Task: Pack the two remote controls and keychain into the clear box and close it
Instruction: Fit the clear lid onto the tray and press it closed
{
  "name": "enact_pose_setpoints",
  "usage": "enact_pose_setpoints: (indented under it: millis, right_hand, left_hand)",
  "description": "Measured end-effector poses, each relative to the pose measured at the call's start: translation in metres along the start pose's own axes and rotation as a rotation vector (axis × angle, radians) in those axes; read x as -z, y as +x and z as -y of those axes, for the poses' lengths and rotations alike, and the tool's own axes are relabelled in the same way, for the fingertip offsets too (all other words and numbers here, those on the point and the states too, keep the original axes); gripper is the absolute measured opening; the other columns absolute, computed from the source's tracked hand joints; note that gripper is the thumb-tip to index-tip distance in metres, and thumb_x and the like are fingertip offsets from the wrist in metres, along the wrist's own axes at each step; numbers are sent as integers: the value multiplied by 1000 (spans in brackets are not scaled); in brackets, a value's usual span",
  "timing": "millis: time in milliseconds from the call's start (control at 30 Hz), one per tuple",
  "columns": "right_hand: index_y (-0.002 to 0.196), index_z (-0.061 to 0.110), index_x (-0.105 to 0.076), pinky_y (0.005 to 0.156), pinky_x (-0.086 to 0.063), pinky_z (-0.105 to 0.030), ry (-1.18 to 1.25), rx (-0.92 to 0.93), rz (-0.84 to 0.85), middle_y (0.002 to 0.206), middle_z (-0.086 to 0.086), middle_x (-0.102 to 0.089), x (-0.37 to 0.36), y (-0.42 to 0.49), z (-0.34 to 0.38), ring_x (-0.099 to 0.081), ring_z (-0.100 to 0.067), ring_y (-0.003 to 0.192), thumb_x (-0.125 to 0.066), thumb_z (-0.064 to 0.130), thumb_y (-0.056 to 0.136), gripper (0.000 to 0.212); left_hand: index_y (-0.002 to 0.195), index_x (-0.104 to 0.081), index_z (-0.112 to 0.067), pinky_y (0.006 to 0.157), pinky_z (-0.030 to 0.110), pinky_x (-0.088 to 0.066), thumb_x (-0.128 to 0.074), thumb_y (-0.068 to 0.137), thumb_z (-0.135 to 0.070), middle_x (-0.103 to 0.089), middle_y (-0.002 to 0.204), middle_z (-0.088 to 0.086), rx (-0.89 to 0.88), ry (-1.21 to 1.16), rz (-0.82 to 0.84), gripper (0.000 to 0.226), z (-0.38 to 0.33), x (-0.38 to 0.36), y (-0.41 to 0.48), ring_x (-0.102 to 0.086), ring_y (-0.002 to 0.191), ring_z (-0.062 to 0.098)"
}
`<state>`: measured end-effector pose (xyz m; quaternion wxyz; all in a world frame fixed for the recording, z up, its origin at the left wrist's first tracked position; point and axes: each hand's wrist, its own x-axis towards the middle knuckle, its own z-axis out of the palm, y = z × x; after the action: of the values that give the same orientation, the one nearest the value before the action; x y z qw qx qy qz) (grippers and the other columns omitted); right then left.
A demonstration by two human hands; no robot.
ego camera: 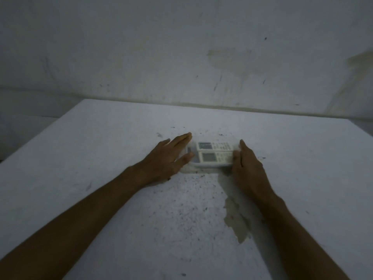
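Observation:
Two white remote controls lie side by side inside the clear box (198, 165), the far remote (214, 145) and the near remote (215, 157), screens to the left. My left hand (168, 157) rests against the box's left end with fingers spread over it. My right hand (245, 161) presses the box's right end, fingers curled on its edge. A small grey patch shows at the box's left end (189, 149); I cannot tell if it is the keychain. Whether a lid is on the box is unclear.
The box sits on a white, speckled table (121, 158) with a peeled patch (236, 219) in front of my right forearm. A stained white wall (181, 57) stands right behind the table's far edge.

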<state>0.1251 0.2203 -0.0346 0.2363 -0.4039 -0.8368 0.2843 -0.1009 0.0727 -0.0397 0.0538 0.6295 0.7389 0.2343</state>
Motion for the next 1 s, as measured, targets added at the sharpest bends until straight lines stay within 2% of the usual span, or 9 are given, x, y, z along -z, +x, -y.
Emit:
enact_pose_setpoints:
  millis: [167,300,400,500,567,667,767,900,1000]
  right_hand:
    - [156,3,-30,121,-31,-48,-84,-26,-43,157,-18,-43,-3,-5,15,-43,-34,143,-41,40,107,62]
    - [144,1,-40,113,-34,-48,-146,-38,-84,141,-21,-55,0,-2,24,-51,-38,130,-48,40,103,57]
    - [148,2,-35,113,-39,-49,-59,-78,-43,143,-23,-54,5,-1,28,-54,-40,129,-48,46,102,64]
    - [154,4,-29,115,-37,-52,-88,-74,10,150,-23,-49,6,1,26,-50,-40,135,-44,51,103,70]
    - [149,5,-32,110,-42,-50,-100,-112,55,146,-23,-53,12,10,24,-54,-41,130,-44,51,102,67]
    - [138,7,-45,93,-45,-36,56,-211,-14,137,-20,-61,20,27,23,-59,-37,123,-50,44,102,51]
    - [133,14,-61,97,-46,-37,112,-280,-106,136,-13,-65,13,36,18,-61,-33,123,-52,41,102,42]
    - [117,17,-75,93,-53,-40,152,-301,-292,115,-10,-76,1,39,13,-69,-32,106,-54,45,99,39]
    - [108,15,-79,84,-54,-36,187,-333,-306,101,-9,-78,1,42,9,-70,-29,90,-60,40,95,34]
  left_hand:
    - [159,-33,-20,125,45,-17,-32,111,-38,-30,166,-5,32,-6,-29,51,-1,9,15,-29,151,12]
    - [161,-24,-20,126,49,-17,-26,113,-31,-23,168,-4,69,-126,-41,50,-6,-4,10,-23,154,12]
    - [162,-22,-20,126,48,-16,-24,113,-31,-22,169,-4,83,-146,-47,51,-8,-5,5,-23,154,12]
    - [160,-29,-20,127,43,-16,-30,113,-30,-26,167,-5,149,-213,-28,48,-12,3,11,-26,153,15]
    - [158,-35,-22,125,40,-22,-35,112,-26,-30,166,-4,233,-389,-24,46,-18,7,16,-29,152,18]
    - [157,-38,-23,116,34,-33,-40,111,-28,-34,163,-1,343,-685,-88,46,-27,3,18,-33,147,17]
    - [152,-46,-16,111,28,-35,-44,110,-31,-47,155,2,373,-610,-214,45,-24,-2,24,-43,141,16]
    - [133,-66,-9,109,36,-48,-60,103,-20,-66,135,6,426,-649,-365,32,-14,-7,39,-61,125,21]
    - [122,-73,-9,87,16,-54,-75,93,-18,-73,115,0,418,-711,-381,30,-5,-5,45,-69,109,14]
